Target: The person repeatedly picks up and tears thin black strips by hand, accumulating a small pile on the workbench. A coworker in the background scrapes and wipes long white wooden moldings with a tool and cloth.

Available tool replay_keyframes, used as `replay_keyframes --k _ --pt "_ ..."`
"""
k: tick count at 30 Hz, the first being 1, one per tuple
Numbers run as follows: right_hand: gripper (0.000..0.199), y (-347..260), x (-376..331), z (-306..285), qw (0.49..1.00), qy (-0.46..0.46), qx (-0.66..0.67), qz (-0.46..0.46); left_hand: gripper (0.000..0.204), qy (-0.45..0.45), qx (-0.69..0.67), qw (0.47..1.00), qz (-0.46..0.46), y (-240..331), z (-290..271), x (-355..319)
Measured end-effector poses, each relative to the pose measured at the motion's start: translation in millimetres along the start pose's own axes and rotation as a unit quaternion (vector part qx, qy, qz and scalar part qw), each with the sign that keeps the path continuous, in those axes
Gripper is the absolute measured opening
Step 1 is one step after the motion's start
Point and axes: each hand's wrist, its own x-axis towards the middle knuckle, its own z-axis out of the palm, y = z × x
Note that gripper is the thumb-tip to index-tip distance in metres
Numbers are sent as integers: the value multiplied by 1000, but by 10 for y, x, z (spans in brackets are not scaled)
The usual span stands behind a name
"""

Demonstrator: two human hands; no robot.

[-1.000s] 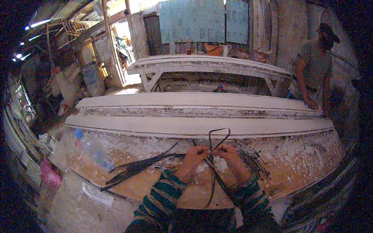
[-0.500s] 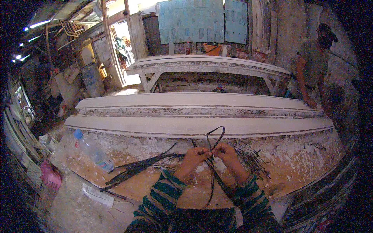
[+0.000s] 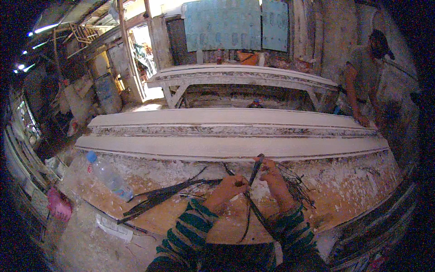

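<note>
Just above the near edge of the worktable, my left hand (image 3: 229, 188) is closed, pinching a thin black strip (image 3: 256, 171). My right hand (image 3: 275, 180) is slightly higher and to the right, its fingers closed on the strip's upper part. Between the hands the strip runs up in a narrow band. Its two tails hang below, one thin and one wider, toward my lap. Beside my left hand lies a bundle of similar black strips (image 3: 158, 199). A tangle of thin dark strips (image 3: 297, 186) rests behind my right hand.
Two long whitish boards (image 3: 235, 146) lie across the worktable (image 3: 335, 204). A clear bottle with a blue cap (image 3: 106, 172) lies at the left. Another person (image 3: 364, 77) stands far right, a hand on the farther board. Behind is a white bench (image 3: 244, 80).
The open loop above my hands has closed into a narrow, upright band. My right hand has moved up and slightly right, away from my left hand, which stays nearly in place.
</note>
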Motion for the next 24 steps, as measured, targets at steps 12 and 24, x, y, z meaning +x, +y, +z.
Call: replay_keyframes --k 12,24 --pt "57 82 77 -187 996 30 80 15 11 -108 -116 987 -3 -25 63 -9" --pt "23 -72 -9 -84 999 3 5 -36 11 29 -385 915 -118 188 -76 13"
